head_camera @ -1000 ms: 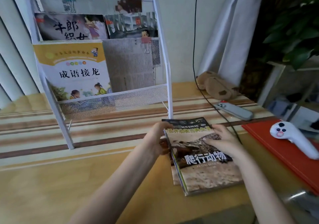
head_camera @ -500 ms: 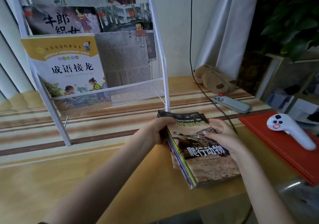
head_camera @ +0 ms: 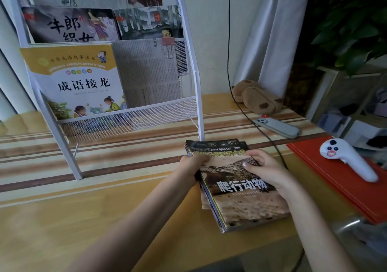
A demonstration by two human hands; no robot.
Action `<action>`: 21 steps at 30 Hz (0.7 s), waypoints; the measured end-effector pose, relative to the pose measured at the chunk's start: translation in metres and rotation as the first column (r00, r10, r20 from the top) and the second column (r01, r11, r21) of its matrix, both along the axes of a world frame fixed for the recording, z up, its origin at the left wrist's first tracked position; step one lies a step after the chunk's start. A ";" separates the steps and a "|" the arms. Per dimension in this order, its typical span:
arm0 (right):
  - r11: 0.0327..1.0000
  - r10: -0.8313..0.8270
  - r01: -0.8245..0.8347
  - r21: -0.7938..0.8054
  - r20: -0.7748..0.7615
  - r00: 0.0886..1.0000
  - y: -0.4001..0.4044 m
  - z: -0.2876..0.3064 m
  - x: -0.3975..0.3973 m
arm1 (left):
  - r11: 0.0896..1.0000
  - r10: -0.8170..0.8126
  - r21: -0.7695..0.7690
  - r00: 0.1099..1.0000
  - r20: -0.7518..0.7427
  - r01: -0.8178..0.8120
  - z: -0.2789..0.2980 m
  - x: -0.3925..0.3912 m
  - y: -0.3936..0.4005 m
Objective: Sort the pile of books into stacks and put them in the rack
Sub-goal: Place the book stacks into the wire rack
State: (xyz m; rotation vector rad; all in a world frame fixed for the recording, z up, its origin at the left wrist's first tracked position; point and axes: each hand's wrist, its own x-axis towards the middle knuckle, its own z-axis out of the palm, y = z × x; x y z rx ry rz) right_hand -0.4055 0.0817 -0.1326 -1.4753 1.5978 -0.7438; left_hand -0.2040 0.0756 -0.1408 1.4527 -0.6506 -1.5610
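Both hands are on the stack of books [head_camera: 240, 190], which sits at the near right part of the table [head_camera: 83, 219], just in front of the rack's right leg. Left hand [head_camera: 193, 167] is curled around the stack's left edge, fingers tucked under the spines, so it's properly gripping. Right hand [head_camera: 266, 169] lies over the top cover from the right side, thumb pressed on the reptile picture and fingers wrapped toward the far edge, so clamped on too. The left edge looks raised a bit off the table, though I can't tell if the whole stack is clear of it.

My read: sorting for this stack is done and it's at the pick-up-and-carry step. Next move needs a lift up and forward-left over the mesh front of the rack [head_camera: 194, 66], then tipping the books upright to drop them in. The lower shelf slot beside the yellow book [head_camera: 77, 78] looks like the free spot, with a newspaper [head_camera: 148, 72] behind it. Thin glossy covers could fan out, so squeeze evenly.

Right of the stack, well apart: a red folder [head_camera: 335, 179] with a white controller [head_camera: 345, 158] on it, and farther back a phone [head_camera: 276, 126].
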 end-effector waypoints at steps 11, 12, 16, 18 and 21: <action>0.985 -0.088 0.108 0.134 -0.148 0.985 0.013 0.007 0.009 | 0.994 -0.061 0.084 0.998 -0.030 0.063 0.007 0.024 0.002; 0.984 -0.079 0.107 0.144 -0.189 0.979 0.014 0.008 0.009 | 0.993 -0.077 0.087 0.997 -0.018 0.079 0.010 0.025 0.002; 0.968 0.003 0.059 0.244 -0.245 0.970 0.019 0.015 0.007 | 0.989 -0.137 0.053 0.989 -0.052 0.140 0.021 0.031 0.003; 0.948 0.007 0.052 0.315 -0.181 0.983 0.022 0.017 0.005 | 0.987 -0.159 0.029 0.985 -0.063 0.161 0.026 0.035 0.007; 0.916 -0.100 0.029 0.399 0.157 0.983 0.025 0.018 0.009 | 0.975 -0.211 -0.078 0.975 -0.064 0.206 0.040 0.038 0.014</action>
